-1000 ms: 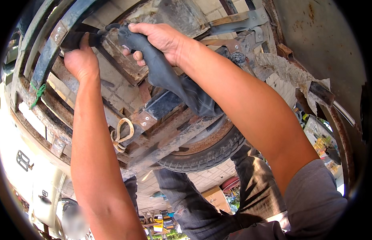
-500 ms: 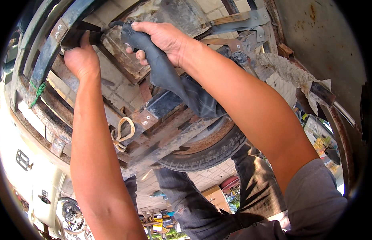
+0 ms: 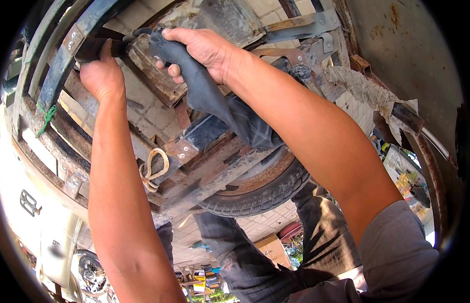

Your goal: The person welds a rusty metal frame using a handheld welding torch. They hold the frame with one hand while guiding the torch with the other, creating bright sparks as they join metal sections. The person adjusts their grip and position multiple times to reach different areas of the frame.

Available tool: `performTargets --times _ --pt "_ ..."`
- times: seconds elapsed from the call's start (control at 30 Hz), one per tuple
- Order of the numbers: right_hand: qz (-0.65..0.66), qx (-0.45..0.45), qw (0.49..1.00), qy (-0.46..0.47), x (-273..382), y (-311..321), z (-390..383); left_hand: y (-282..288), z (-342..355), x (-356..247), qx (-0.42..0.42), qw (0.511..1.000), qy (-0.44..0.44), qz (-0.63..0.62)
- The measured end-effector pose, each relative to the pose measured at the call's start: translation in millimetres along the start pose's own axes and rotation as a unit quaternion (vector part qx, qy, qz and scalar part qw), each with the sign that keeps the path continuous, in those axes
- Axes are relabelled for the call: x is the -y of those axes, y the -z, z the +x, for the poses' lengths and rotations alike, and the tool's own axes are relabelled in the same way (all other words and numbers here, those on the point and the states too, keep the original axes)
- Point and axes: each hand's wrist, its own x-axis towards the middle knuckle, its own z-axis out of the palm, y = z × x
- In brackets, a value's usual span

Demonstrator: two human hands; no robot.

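Though little has changed since half a second ago, the right hand point(image 3: 207, 53), closed around the black rubber strip point(image 3: 210, 93) at upper centre, sits slightly further left, which suggests steady tension rather than a new step. At upper left, the left hand point(image 3: 101, 76) has its thumb on the black band point(image 3: 89, 49) against the blue metal bar point(image 3: 96, 19); with its fingers hidden, I cannot tell how firmly it grips. From the right hand, the strip drapes toward the tyre point(image 3: 260, 203) at lower centre.
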Motion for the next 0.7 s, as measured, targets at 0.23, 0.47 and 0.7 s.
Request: performTargets --times 0.23,0.47,0.7 --pt "0.023 0.033 0.999 0.003 -0.9 6.0 0.1 -1.4 -0.9 -0.7 0.007 0.999 0.031 0.032" --pt "0.007 0.027 1.000 -0.008 -2.2 3.5 0.7 -3.0 0.9 3.2 0.013 0.999 0.034 0.031" --pt "0.019 0.001 1.000 -0.010 5.9 -2.7 -16.5 -1.9 1.7 5.9 -0.005 0.999 -0.016 0.036"
